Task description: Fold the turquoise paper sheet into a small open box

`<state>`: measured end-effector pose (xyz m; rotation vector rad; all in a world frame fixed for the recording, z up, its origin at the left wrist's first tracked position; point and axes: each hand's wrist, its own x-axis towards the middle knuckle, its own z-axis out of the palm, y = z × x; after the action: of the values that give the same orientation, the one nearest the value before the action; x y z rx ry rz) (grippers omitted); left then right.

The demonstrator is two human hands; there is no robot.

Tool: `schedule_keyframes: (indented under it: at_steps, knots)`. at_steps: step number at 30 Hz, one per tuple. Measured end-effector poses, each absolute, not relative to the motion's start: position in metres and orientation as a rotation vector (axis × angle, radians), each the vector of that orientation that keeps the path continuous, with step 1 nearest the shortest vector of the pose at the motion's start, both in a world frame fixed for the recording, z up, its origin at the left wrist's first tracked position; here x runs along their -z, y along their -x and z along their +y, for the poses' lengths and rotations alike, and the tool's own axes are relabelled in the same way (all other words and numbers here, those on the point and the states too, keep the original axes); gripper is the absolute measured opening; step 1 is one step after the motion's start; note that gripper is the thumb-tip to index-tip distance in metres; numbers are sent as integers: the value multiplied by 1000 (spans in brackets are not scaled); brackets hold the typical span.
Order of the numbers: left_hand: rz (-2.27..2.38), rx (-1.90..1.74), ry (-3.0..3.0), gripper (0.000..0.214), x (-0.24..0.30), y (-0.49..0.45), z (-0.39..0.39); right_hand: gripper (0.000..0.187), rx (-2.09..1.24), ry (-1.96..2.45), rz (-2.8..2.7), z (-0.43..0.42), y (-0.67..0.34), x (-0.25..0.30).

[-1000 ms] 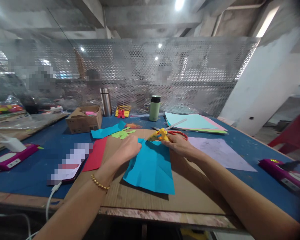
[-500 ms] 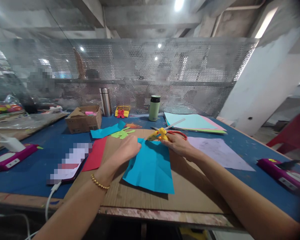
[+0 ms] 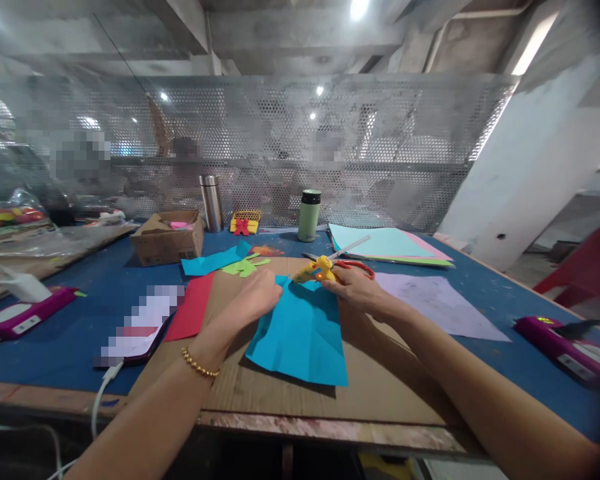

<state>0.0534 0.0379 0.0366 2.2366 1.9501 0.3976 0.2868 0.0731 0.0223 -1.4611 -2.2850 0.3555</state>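
A sheet of blue paper with soft creases hangs slightly raised over the brown cardboard. My left hand is closed on its upper left edge, with the fingertips mostly hidden. In my right hand is a yellow hot glue gun, with a whitish glue stick jutting from its back. Its nozzle points left, at the paper's top edge; whether it touches cannot be told. Just behind the right hand lie red-handled scissors, partly covered by the gun and hand.
Left of the cardboard lie red paper, a phone on a cable, a blue strip and green cut pieces. Behind stand a cardboard box, a steel flask and a green bottle. Lilac paper lies right.
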Motion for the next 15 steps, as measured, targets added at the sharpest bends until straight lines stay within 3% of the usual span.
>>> schedule_keyframes:
  at_steps: [10, 15]
  knots:
    - [1935, -403, -2263, 16, -30, -53, 42, 38, -583, 1433, -2010, 66, -294, -35]
    - [1901, -392, -2327, 34, -30, -54, 40, 38, -630, 1397, -1965, 61, -298, -40]
